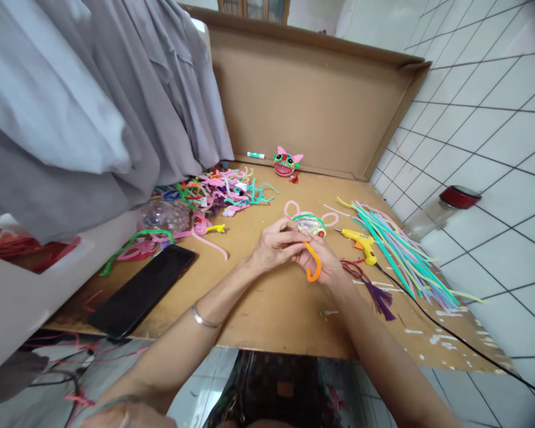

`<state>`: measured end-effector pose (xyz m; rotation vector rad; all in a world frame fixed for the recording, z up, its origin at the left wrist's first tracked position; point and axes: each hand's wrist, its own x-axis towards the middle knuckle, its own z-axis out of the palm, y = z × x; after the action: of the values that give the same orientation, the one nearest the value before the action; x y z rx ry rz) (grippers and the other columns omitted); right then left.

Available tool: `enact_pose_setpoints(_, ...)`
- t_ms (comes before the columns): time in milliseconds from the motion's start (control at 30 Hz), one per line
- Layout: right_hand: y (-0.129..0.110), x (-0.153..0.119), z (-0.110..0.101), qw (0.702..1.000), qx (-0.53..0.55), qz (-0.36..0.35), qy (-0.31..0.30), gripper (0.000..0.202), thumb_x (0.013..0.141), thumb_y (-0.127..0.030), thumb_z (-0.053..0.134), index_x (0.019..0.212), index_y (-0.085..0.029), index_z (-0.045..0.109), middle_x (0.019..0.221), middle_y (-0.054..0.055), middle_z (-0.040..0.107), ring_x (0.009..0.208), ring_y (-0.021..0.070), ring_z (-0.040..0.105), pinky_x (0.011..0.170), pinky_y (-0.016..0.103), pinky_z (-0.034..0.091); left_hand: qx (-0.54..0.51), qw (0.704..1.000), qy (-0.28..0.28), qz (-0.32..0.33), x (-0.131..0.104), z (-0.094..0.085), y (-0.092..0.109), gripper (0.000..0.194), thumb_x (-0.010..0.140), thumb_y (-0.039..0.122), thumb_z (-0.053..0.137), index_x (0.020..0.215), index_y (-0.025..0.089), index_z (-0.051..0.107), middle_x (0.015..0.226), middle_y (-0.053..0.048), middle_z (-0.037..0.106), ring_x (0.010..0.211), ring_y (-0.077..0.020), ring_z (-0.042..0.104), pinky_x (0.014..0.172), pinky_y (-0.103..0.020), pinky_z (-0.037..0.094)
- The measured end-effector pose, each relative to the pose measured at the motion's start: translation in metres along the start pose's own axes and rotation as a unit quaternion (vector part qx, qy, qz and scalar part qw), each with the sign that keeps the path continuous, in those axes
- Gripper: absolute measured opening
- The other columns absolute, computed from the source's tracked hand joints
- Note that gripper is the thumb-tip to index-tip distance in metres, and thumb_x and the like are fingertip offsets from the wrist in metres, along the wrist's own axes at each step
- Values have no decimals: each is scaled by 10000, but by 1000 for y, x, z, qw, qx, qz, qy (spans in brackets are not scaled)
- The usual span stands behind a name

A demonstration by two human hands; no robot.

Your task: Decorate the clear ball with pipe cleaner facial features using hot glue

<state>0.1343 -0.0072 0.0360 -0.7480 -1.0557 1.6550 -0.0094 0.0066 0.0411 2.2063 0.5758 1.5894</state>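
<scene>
An orange pipe cleaner [312, 261], bent into a hook at its lower end, is held between my two hands above the table. My left hand [276, 242] pinches near its upper end. My right hand [324, 257] is closed around it from the other side, with its fingertips partly hidden by the left. Just behind the hands lies a small round piece [309, 222] with a green rim and pink loops sticking out at both sides. A yellow hot glue gun [360, 244] rests right of my right hand, near a purple tassel [380, 299].
Loose pipe cleaners [405, 255] lie along the right by the tiled wall, near a red-lidded jar [446, 208]. A tangled pile [223, 190] and a black phone [142, 291] are on the left. A finished animal-face figure [286, 163] and a glue stick [255, 155] stand behind.
</scene>
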Motion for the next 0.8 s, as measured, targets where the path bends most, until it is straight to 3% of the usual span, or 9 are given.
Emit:
enact_pose_setpoints(267,-22,-22,-17,999,-40,7,-19,573,737,-708,606,994,-201,677,873,53,712,616,143,649,504,255,522,191,980,-43,49,0,-10,-4,208,894,298,559,853,199,737,886,-92,684,717,-116,606,631,-217,438)
enact_pose_setpoints(433,-28,-31,-21,985,-150,-65,50,336,678,-462,787,849,-183,711,725,20,706,542,94,583,530,219,469,278,955,-26,104,-1,-10,-9,198,916,279,542,867,188,710,769,-45,705,633,-91,612,586,-193,416)
enact_pose_setpoints(567,-25,-30,-17,977,-194,-71,47,292,687,-437,773,812,-182,710,709,20,699,614,120,615,616,253,490,294,948,-22,116,-2,-9,-10,196,928,273,533,899,167,695,765,-49,706,626,-85,613,587,-186,418)
enact_pose_setpoints(667,-27,-28,-17,981,-157,-101,49,253,758,-428,689,794,-178,697,714,28,692,609,129,618,647,281,500,332,934,-21,133,-3,-9,-10,193,930,248,525,883,180,700,720,-29,677,579,-76,560,551,-196,371)
enact_pose_setpoints(800,-32,-29,-22,988,-67,-117,79,188,720,-352,675,799,-182,670,704,24,689,605,133,620,633,276,505,348,926,-2,147,-4,-7,-8,206,929,195,504,902,198,708,631,9,581,518,-69,448,509,-209,297)
